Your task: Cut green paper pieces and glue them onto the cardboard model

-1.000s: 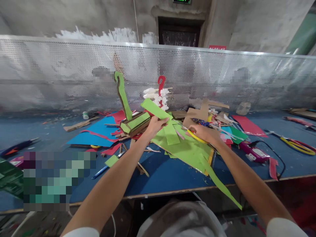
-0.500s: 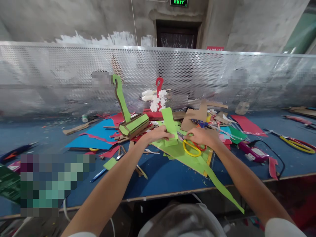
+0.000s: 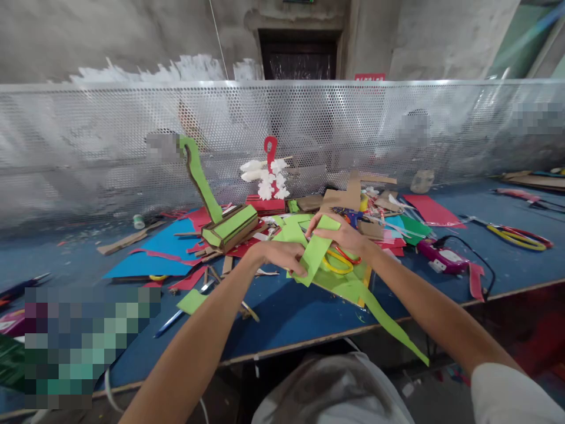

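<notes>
Fingers (image 3: 291, 263) of left hand (image 3: 277, 253) and right hand (image 3: 346, 235) tight around green strip (image 3: 315, 252), yellow scissors (image 3: 336, 266) half-hidden beneath.

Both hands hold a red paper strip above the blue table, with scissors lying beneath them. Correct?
No, the strip is light green, not red. The head view shows the left hand and right hand holding the green paper strip above the blue table, with scissors lying beneath them.

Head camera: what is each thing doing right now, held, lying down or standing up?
green strip, held by left hand and right hand.
yellow scissors, lying on green sheet.
green sheet, flat, tail hanging over table edge.
cardboard box, standing, unheld.
glue gun, lying down.
</notes>
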`<state>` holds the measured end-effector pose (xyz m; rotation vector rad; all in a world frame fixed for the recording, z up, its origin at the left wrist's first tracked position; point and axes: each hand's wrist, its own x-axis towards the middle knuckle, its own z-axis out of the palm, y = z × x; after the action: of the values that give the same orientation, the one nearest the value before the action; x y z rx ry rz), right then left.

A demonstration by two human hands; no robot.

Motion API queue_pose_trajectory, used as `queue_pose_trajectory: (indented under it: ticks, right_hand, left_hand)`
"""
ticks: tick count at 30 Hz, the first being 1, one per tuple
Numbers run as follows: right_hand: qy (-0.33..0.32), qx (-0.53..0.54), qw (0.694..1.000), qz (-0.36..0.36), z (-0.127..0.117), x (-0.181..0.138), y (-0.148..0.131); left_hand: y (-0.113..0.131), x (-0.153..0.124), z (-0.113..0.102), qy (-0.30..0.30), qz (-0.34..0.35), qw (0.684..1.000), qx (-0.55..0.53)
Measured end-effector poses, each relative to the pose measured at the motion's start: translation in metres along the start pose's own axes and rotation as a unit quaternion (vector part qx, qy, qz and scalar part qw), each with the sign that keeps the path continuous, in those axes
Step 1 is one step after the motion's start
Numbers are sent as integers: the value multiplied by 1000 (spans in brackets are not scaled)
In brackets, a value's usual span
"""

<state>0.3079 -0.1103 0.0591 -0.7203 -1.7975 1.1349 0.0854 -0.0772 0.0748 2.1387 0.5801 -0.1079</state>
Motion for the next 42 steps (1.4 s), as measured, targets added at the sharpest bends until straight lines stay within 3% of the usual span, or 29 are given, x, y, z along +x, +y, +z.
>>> queue_pose_trajectory:
  ticks: [6,12,21,25,29,42]
  right_hand:
    - [63,-41,997,-18,-5,2,2]
    - [101,-63,993,-13,-4,2,0]
    - [259,-41,963,-59,-16,12,13]
    - [261,-59,958,-103,-23,16,20]
    - [244,-73,961,-112,-24,17,19]
    - [241,-77,967,-33,-35,20,24]
  left_hand:
    - [-5,-5,-4,73,-9,996,-49]
    - [-12,-1,-7,110,8,991,-79]
    - [-35,15,-14,316,72,926,-195]
    - [-46,17,-19,373,104,896,-216]
    - [-49,14,-23,402,138,889,-172]
    - [-56,8,-29,453,148,876,-73]
